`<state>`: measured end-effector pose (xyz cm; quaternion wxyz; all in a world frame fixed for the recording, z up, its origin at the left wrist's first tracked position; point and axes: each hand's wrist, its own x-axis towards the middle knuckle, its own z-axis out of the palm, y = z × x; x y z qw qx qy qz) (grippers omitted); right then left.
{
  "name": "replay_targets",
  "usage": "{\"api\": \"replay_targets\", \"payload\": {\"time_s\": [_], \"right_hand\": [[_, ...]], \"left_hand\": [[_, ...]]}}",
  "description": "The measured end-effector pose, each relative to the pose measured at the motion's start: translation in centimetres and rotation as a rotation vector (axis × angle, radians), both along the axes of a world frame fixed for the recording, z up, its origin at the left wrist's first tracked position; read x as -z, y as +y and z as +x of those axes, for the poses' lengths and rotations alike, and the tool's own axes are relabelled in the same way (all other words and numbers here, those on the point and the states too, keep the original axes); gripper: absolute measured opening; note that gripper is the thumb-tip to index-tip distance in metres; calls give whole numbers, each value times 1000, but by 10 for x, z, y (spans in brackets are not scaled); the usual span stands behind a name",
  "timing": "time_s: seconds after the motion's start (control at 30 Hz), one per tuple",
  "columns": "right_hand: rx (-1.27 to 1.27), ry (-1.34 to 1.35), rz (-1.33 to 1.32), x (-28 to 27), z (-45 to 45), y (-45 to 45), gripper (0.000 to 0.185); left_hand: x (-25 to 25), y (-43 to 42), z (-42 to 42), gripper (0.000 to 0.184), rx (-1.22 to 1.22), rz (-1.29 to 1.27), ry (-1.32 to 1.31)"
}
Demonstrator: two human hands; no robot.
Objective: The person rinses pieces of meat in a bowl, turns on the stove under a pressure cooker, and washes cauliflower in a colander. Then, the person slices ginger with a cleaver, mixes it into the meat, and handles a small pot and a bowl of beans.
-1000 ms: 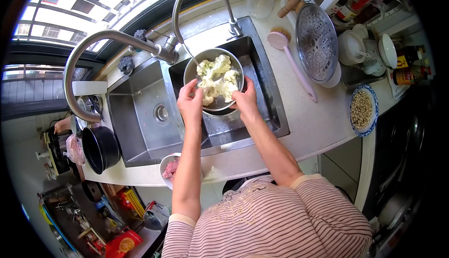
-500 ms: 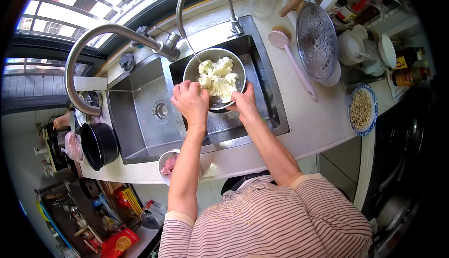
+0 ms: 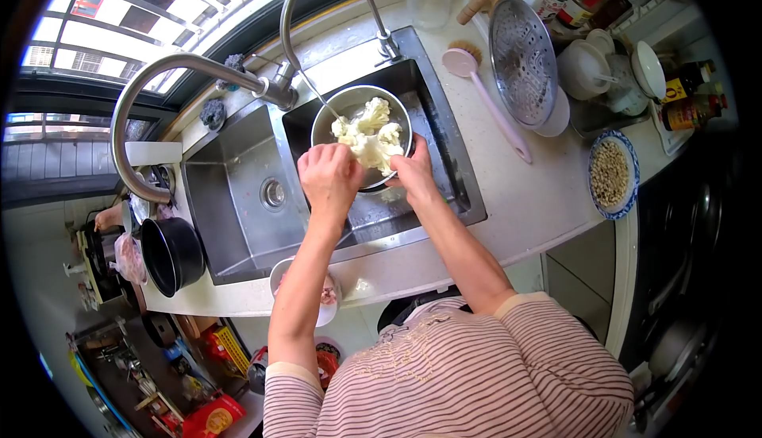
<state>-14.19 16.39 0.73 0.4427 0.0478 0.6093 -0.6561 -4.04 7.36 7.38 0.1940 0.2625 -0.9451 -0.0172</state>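
A round metal bowl (image 3: 321, 130) with a pale rim is held over the right basin of the sink. White cauliflower florets (image 3: 371, 142) are heaped inside it. My right hand (image 3: 414, 172) grips the bowl's near right rim, thumb on top and the other fingers mostly hidden beneath. My left hand (image 3: 330, 177) reaches over the near left rim, its fingers curled together against the cauliflower. What lies under those fingertips is partly hidden. The slim tap (image 3: 290, 37) arches over, its thin end reaching the bowl's far left side.
Left of the bowl is the other sink basin (image 3: 246, 192), with a thick tap (image 3: 131, 92) over it. A black pot (image 3: 172, 257) stands farther left. A bowl of meat (image 3: 327, 311) sits by my left forearm. A pink brush (image 3: 496, 108) and a grain bowl (image 3: 611, 174) lie right.
My left hand's fingers have drawn together and moved slightly inward over the cauliflower. My right hand keeps its hold on the rim. The camera view has shifted a little.
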Motion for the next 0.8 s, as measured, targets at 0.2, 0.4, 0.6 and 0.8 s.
{"api": "replay_targets", "payload": {"time_s": [0.2,0.4,0.6,0.8], "right_hand": [[51,21,27,8,8,-1,62],[-3,188,101,15,11,0,64],[8,101,71,16,6,2,64],[-23,121,96,10,9,1,68]], "left_hand": [[-19,-1,-28,17,53,-95,130],[15,-15,-43,21,179,27,-265],[21,-46,-26,25,67,253,-100],[14,-41,-22,32,-103,362,-266]]}}
